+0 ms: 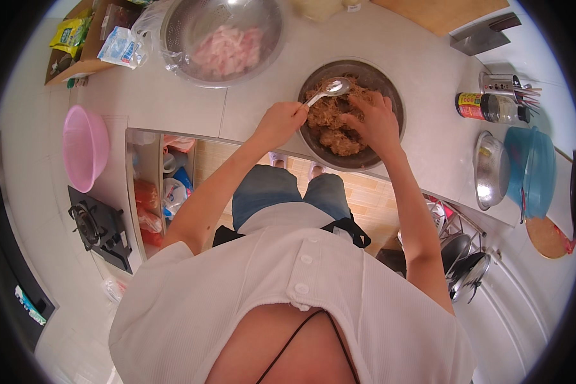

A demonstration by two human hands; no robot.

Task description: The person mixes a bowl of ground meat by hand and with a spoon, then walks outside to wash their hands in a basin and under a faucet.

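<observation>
A round metal bowl near the counter's front edge holds a brown, shredded or minced mixture. My left hand grips the handle of a metal spoon at the bowl's left rim; the spoon's head lies over the mixture. Inside the bowl, on its right side, my right hand has its fingers spread and touches the mixture. Whether any of it is between those fingers cannot be told. To the left stands a large metal colander with pale pink raw meat pieces in it.
A pink plastic basin and a gas stove are at the left, below a cardboard box of packets. A cleaver, a sauce bottle, a metal bowl and a blue plastic basin stand at the right.
</observation>
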